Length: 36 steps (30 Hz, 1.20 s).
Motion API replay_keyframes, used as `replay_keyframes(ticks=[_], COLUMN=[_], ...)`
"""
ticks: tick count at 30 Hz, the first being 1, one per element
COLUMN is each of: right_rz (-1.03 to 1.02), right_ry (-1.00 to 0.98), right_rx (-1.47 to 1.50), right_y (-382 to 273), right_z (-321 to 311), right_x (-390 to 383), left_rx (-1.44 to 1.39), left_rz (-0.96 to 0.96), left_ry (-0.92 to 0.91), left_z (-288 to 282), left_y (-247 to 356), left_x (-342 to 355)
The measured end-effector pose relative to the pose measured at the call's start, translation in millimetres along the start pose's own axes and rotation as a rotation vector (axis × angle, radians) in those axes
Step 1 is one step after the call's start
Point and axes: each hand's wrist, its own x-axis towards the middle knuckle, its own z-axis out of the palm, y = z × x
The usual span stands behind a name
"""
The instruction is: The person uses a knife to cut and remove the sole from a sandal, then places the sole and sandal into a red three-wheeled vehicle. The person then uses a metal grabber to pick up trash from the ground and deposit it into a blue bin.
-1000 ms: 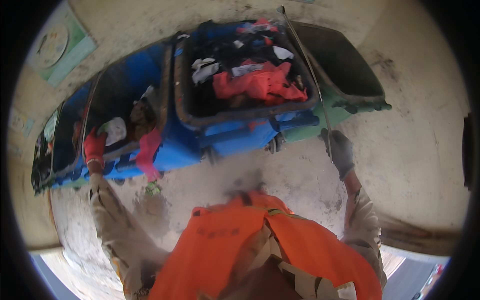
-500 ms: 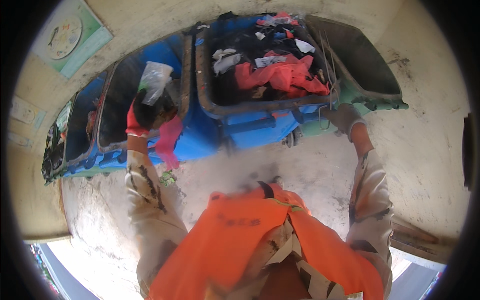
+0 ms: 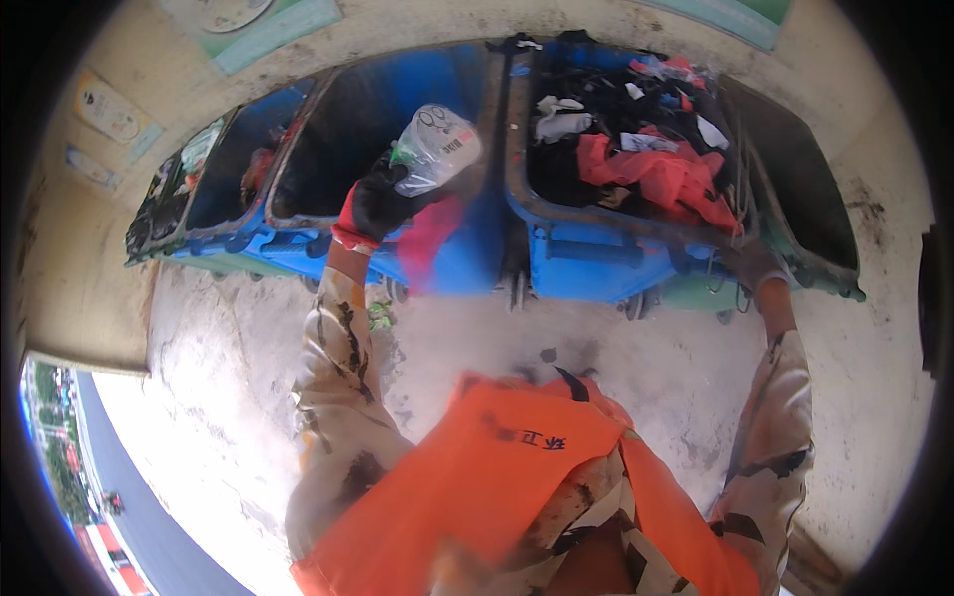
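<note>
My left hand (image 3: 380,202), in a black glove with a red cuff, is closed on a clear plastic container (image 3: 440,149) with a pale round end. A blurred pink plastic bag (image 3: 429,241) hangs beside this hand. Both are in front of the right part of an open blue bin (image 3: 397,84). My right hand (image 3: 757,262), in a dark glove, is at the front right corner of a fuller blue bin (image 3: 586,250). Its fingers appear closed round the looped handles of thin metal tongs (image 3: 742,295), though they are partly hidden.
Black, white and red plastic waste (image 3: 656,169) fills the fuller bin. A green bin (image 3: 800,184) stands to its right. More bins with rubbish (image 3: 179,189) line the left. A pale wall (image 3: 865,99) closes off the back and right; green scraps (image 3: 380,316) lie on the floor.
The view has swung left, so the bins appear farther right. My left hand has lifted the container and pink bag toward the bin's right rim. My right hand stays by the fuller bin's corner.
</note>
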Motion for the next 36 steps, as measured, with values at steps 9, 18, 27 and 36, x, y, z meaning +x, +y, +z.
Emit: replay_keyframes(ticks=[9,18,27,36], right_rz=[-0.480,-1.232,-1.143,-1.087], right_ry=[0.555,0.419,-0.052,-0.302], right_rx=[-0.009,0.460,0.535,0.722], right_y=[-40,-290,-337,-358], right_z=[5,23,35,68], right_x=[-9,-78,-44,-17], left_rx=[0.070,0.767,0.580,1.565], left_rz=[-0.041,0.131,0.167,0.537], left_ry=[0.111,0.104,0.088,0.226], left_z=[22,37,30,31], left_y=[4,-14,-16,-11], left_x=[-18,-18,-48,-50])
